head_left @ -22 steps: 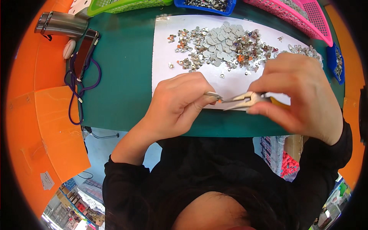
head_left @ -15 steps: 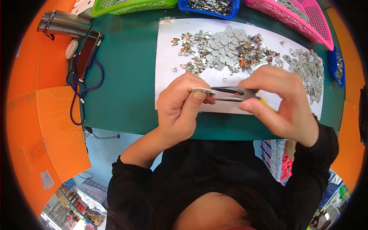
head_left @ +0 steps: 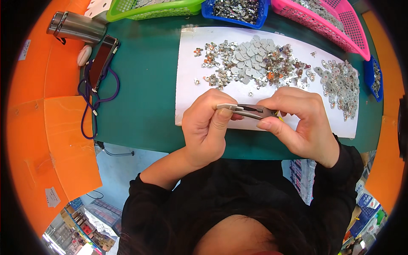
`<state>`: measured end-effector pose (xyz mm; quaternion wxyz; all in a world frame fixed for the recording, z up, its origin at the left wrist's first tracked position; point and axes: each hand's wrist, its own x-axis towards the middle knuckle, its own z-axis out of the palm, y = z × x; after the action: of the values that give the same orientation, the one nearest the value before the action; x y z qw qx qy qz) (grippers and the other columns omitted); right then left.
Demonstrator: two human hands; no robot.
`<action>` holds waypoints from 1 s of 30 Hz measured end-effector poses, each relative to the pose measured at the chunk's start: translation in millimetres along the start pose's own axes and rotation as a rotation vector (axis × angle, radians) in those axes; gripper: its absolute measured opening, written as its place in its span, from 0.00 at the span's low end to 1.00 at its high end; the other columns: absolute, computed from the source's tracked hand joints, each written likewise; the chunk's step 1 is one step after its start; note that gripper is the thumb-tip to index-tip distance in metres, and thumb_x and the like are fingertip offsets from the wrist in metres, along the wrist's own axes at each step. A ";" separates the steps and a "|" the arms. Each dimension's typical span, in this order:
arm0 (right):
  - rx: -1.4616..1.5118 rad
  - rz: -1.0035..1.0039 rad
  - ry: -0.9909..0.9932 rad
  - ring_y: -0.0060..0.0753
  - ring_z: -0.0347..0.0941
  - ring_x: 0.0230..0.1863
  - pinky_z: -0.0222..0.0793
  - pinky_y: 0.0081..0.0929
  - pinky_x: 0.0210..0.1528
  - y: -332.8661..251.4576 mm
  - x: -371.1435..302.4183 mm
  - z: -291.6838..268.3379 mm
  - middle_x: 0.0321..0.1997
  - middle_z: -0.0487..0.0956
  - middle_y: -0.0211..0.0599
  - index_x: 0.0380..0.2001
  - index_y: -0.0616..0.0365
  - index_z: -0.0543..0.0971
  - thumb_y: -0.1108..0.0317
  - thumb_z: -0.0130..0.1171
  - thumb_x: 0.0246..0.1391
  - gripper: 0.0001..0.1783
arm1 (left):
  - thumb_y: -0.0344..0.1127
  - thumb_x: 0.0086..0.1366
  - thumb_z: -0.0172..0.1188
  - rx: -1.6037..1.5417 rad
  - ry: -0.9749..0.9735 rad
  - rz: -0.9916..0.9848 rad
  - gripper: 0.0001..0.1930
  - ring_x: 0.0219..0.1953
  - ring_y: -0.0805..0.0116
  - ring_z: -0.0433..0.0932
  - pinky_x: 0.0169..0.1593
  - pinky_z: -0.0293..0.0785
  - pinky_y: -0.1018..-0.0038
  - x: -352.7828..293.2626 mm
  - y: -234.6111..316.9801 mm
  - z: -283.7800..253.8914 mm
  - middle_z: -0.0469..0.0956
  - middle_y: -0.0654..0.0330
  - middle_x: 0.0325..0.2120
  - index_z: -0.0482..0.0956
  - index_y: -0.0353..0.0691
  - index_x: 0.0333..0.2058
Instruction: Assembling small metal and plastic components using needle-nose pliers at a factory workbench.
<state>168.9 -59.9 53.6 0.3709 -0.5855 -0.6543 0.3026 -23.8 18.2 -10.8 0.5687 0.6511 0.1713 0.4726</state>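
Note:
Between the thumb and fingers of my left hand [head_left: 205, 127] is pinched a small flat grey plate [head_left: 226, 106]. My right hand [head_left: 298, 117] grips a pair of long-nose pliers [head_left: 264, 112] with yellow handles, mostly hidden in the palm. The pliers' jaws point left and their tips reach the right end of the plate; whether they clamp it I cannot tell. Beyond my hands, a white sheet [head_left: 187, 95] carries a pile of grey plates [head_left: 250, 57], small metal clips [head_left: 219, 78] to its left and right, and more metal pieces [head_left: 342, 85] at the far right.
Along the back stand a green basket [head_left: 157, 11], a blue bin [head_left: 238, 21] of metal parts and a pink basket [head_left: 335, 38]. Another blue bin [head_left: 373, 78] is at the right edge. A steel flask [head_left: 78, 26] and a phone [head_left: 102, 59] with a purple cord lie on the left.
The pliers' jaws were spread wider apart and are now closer together, with their tips at the plate. My right hand has moved left and its fingers have drawn in.

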 end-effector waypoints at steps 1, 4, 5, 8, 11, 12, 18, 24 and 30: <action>-0.010 -0.003 -0.001 0.33 0.72 0.25 0.65 0.27 0.29 0.3 -0.3 0.2 0.23 0.78 0.38 0.34 0.63 0.83 0.64 0.67 0.52 0.12 | 0.32 0.74 0.51 -0.045 0.007 -0.027 0.10 0.28 0.74 0.74 0.34 0.70 0.78 -0.7 0.5 0.6 0.77 0.57 0.28 0.74 0.32 0.33; 0.012 0.020 -0.013 0.32 0.71 0.23 0.65 0.26 0.28 0.2 -0.8 1.0 0.23 0.77 0.38 0.34 0.63 0.83 0.64 0.67 0.53 0.12 | 0.32 0.74 0.50 -0.052 -0.004 -0.032 0.10 0.29 0.74 0.74 0.35 0.71 0.78 -1.5 0.8 0.3 0.77 0.57 0.28 0.74 0.32 0.34; 0.011 0.019 -0.012 0.32 0.71 0.23 0.65 0.26 0.28 0.6 -1.6 2.4 0.23 0.77 0.38 0.34 0.63 0.83 0.64 0.67 0.53 0.12 | 0.32 0.74 0.50 -0.051 -0.004 -0.031 0.10 0.29 0.74 0.74 0.35 0.71 0.78 -2.0 0.5 0.5 0.77 0.57 0.28 0.74 0.32 0.34; 0.054 0.083 0.016 0.31 0.71 0.23 0.65 0.26 0.28 3.5 -5.8 10.4 0.22 0.77 0.38 0.34 0.63 0.83 0.64 0.67 0.52 0.13 | 0.32 0.75 0.50 -0.062 0.008 -0.050 0.11 0.30 0.74 0.74 0.36 0.72 0.78 -4.6 0.5 4.1 0.77 0.57 0.29 0.74 0.32 0.34; 0.021 0.092 0.068 0.34 0.72 0.23 0.66 0.27 0.28 7.7 -10.1 17.3 0.23 0.77 0.38 0.34 0.62 0.83 0.65 0.68 0.51 0.12 | 0.31 0.75 0.49 -0.087 0.066 -0.129 0.11 0.29 0.74 0.75 0.36 0.72 0.77 -9.1 2.9 9.0 0.77 0.57 0.30 0.74 0.32 0.34; -0.074 0.014 0.085 0.36 0.72 0.23 0.66 0.28 0.28 9.2 -10.9 18.0 0.23 0.77 0.38 0.34 0.61 0.83 0.65 0.68 0.50 0.12 | 0.31 0.75 0.48 -0.098 0.071 -0.159 0.12 0.29 0.74 0.74 0.36 0.72 0.77 -10.2 3.2 9.6 0.76 0.57 0.30 0.74 0.32 0.33; -0.182 -0.027 0.043 0.42 0.73 0.26 0.67 0.32 0.29 6.1 -24.1 26.8 0.25 0.78 0.38 0.35 0.59 0.82 0.64 0.70 0.48 0.13 | 0.32 0.76 0.44 -0.040 -0.078 -0.157 0.13 0.27 0.73 0.74 0.32 0.71 0.77 -29.6 -2.5 -9.6 0.75 0.57 0.30 0.73 0.32 0.34; -0.035 0.021 0.133 0.41 0.74 0.26 0.67 0.31 0.30 9.1 -32.6 47.7 0.26 0.79 0.38 0.36 0.60 0.82 0.65 0.69 0.50 0.12 | 0.34 0.77 0.43 -0.161 0.025 -0.219 0.13 0.27 0.74 0.74 0.31 0.72 0.78 -38.8 -3.4 6.4 0.74 0.56 0.32 0.72 0.31 0.36; -0.045 0.041 0.173 0.39 0.74 0.26 0.68 0.29 0.30 6.5 -30.3 48.6 0.26 0.79 0.38 0.35 0.61 0.82 0.65 0.68 0.51 0.11 | 0.34 0.78 0.42 -0.285 0.102 -0.201 0.14 0.28 0.74 0.74 0.31 0.73 0.78 -34.1 0.0 14.2 0.73 0.57 0.33 0.72 0.31 0.37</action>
<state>132.8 -87.2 17.9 0.4066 -0.6309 -0.6141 0.2437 -29.2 -15.9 -23.8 0.6901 0.5186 0.1953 0.4655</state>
